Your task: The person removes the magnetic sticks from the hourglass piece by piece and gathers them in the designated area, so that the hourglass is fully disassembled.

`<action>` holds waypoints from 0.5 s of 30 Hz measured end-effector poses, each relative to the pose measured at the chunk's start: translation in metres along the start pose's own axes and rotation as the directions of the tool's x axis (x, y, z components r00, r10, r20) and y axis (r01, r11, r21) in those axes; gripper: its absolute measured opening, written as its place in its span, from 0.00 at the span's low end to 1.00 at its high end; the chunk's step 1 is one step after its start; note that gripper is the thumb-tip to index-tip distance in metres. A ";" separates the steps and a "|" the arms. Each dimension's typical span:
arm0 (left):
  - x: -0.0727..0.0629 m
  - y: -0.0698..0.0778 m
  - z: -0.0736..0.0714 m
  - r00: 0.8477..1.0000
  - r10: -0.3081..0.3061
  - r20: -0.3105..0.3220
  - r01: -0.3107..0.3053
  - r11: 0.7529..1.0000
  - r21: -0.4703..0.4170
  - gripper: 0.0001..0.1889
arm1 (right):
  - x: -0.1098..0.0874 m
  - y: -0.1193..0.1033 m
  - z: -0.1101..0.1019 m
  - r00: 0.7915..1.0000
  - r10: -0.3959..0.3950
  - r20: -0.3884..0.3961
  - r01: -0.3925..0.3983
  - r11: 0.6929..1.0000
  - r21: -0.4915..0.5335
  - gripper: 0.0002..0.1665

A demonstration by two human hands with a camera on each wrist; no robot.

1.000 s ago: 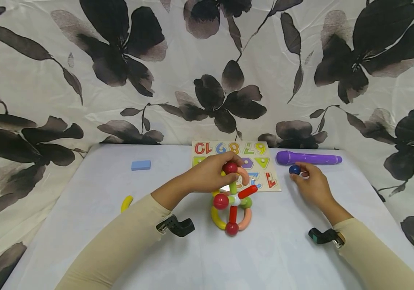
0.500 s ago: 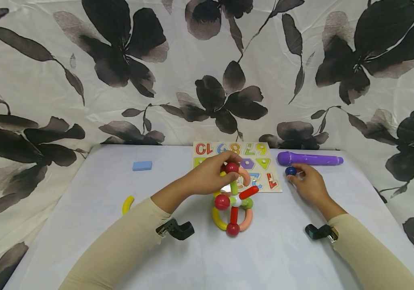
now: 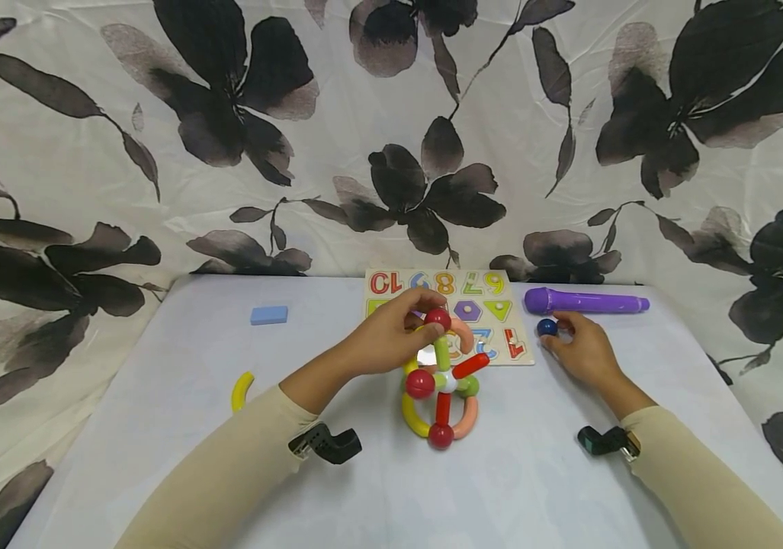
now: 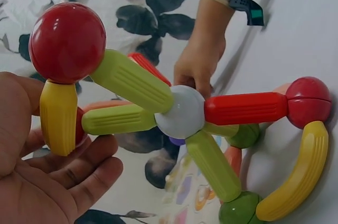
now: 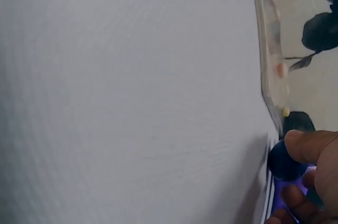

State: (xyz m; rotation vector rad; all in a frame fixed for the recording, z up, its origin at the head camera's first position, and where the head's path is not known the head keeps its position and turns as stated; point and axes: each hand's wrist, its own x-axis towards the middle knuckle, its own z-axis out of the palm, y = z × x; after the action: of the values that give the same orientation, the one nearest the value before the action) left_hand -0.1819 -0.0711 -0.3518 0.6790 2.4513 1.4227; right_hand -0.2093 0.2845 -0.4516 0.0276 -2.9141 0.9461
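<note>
Head view: the left hand (image 3: pixel 391 332) pinches the glossy red upper ball (image 3: pixel 438 319) of a multicoloured rod-and-ball structure (image 3: pixel 447 381) mid-tabletop (image 3: pixel 391 488); the right hand (image 3: pixel 586 351) pinches a small, dark-blue ball (image 3: pixel 547 327) near a purple microphone-shaped toy (image 3: pixel 586 301).

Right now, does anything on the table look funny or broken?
The board looks upside down from the head view: its red 1 is bottom right. A yellow stick lies off left, though similar ones are joined in the toy. I see nothing broken.

Upside down on the puzzle board (image 3: pixel 499 347) stand 10, 9, 8, 7, 6, 2, 1.
</note>
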 end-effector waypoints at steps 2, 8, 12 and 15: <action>-0.001 -0.001 0.000 1.000 -0.009 -0.009 0.009 0.999 -0.034 0.23 | -0.002 -0.004 -0.002 1.000 -0.007 -0.016 0.007 1.000 0.012 0.34; -0.004 -0.001 0.001 0.999 -0.016 -0.031 0.013 0.997 -0.077 0.21 | -0.016 -0.030 -0.006 0.997 -0.040 -0.061 0.046 0.995 0.085 0.32; -0.004 -0.002 0.002 0.999 -0.013 -0.039 0.009 0.995 -0.095 0.21 | -0.032 -0.055 -0.003 0.994 -0.078 -0.077 0.090 0.981 0.172 0.31; -0.004 -0.004 0.002 0.999 -0.021 -0.041 0.017 0.995 -0.103 0.21 | -0.045 -0.072 0.000 0.988 -0.128 -0.091 0.147 0.959 0.241 0.30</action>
State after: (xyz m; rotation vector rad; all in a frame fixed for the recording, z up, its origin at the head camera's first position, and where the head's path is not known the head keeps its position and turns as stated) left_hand -0.1781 -0.0732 -0.3563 0.6086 2.3896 1.5581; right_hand -0.1614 0.2259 -0.4130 0.2027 -2.6681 1.2485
